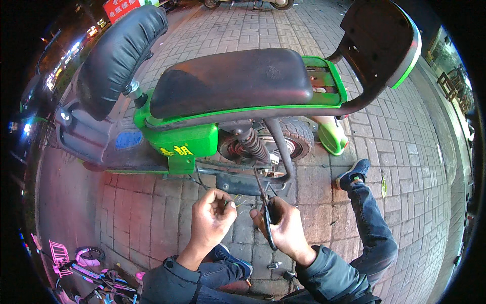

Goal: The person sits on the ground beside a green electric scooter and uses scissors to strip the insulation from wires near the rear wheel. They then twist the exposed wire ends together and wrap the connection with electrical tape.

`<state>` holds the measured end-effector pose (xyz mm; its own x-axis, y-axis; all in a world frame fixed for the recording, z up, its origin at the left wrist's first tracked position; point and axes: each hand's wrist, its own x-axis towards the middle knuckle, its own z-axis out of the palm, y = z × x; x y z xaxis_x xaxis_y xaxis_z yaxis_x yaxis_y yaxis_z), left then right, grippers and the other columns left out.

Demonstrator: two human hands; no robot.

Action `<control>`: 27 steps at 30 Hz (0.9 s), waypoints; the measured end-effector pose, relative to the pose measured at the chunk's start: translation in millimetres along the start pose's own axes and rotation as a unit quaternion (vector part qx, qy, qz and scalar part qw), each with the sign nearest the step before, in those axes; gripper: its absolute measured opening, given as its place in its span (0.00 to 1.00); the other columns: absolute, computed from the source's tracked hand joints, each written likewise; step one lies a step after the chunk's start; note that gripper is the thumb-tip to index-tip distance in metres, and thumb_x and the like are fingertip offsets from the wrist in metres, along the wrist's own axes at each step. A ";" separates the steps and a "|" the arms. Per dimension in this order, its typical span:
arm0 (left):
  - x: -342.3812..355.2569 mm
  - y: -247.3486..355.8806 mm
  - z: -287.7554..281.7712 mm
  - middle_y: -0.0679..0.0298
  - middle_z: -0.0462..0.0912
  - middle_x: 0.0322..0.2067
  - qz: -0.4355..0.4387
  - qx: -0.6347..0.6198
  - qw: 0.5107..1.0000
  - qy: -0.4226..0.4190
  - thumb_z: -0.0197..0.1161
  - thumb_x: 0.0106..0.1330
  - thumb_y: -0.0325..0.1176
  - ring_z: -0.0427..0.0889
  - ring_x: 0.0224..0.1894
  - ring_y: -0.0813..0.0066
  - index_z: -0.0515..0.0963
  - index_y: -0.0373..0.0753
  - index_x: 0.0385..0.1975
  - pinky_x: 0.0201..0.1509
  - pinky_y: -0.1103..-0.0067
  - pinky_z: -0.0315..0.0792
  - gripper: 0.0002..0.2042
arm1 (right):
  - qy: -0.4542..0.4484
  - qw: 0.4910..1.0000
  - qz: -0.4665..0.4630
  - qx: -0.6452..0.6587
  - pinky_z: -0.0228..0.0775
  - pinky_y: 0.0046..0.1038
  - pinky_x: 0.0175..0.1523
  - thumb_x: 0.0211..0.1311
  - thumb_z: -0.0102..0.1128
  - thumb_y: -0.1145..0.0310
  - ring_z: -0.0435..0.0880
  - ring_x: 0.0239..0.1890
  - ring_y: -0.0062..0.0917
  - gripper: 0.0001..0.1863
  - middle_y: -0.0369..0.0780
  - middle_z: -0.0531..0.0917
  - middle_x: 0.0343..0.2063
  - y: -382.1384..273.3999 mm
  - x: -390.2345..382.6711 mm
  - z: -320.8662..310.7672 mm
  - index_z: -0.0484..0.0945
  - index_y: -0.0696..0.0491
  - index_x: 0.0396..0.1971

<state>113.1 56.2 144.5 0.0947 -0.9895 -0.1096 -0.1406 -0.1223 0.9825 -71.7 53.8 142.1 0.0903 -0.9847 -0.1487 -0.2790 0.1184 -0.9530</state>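
Note:
My left hand (210, 221) is closed in a pinch on thin greenish-yellow wires (239, 201), whose ends stick out past the fingertips. In my right hand (287, 229) is a pair of black-handled scissors (266, 209), the long blades pointing up and away toward the scooter. A small gap lies between the two hands, and the scissors stand just right of the wires. Beyond them is a green electric scooter (192, 141), side-on, with a spring shock absorber (254, 146) and a rear wheel (302, 142). Dark cables hang under its frame.
The scooter has a dark saddle (233, 83), a padded front seat (119, 61) and a backrest (377, 45). My shoe (353, 174) rests on brick paving (405, 167). A small metal part (274, 265) lies between my legs. Lower left is a pink child's bicycle (96, 273).

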 end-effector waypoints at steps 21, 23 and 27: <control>0.2 -5.3 3.8 0.61 0.78 0.34 0.214 0.118 0.968 0.058 0.63 0.61 0.18 0.80 0.33 0.79 0.73 0.31 0.34 0.35 0.82 0.76 0.06 | -0.027 0.980 -0.018 -0.198 0.78 0.38 0.32 0.54 0.71 0.52 0.86 0.26 0.43 0.23 0.47 0.84 0.23 -5.0 -21.6 8.5 0.75 0.59 0.30; -0.1 -3.5 3.6 0.61 0.78 0.34 0.221 0.138 0.964 0.057 0.63 0.60 0.17 0.80 0.33 0.78 0.73 0.31 0.33 0.34 0.82 0.76 0.06 | -0.030 0.983 -0.008 -0.179 0.78 0.39 0.32 0.55 0.70 0.52 0.86 0.26 0.44 0.23 0.48 0.84 0.23 -5.0 -20.9 9.9 0.75 0.59 0.29; -0.5 -2.3 3.3 0.60 0.78 0.34 0.229 0.163 0.958 0.053 0.64 0.57 0.17 0.80 0.33 0.77 0.73 0.31 0.32 0.33 0.82 0.76 0.07 | -0.029 0.983 -0.009 -0.183 0.78 0.39 0.32 0.55 0.70 0.52 0.86 0.26 0.45 0.23 0.48 0.83 0.22 -4.3 -19.4 10.6 0.75 0.59 0.28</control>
<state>110.2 56.7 141.9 0.0459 -0.9336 0.3555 -0.4901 0.2890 0.8223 -62.1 73.7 146.3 0.1495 -0.9761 -0.1574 -0.6012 0.0367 -0.7982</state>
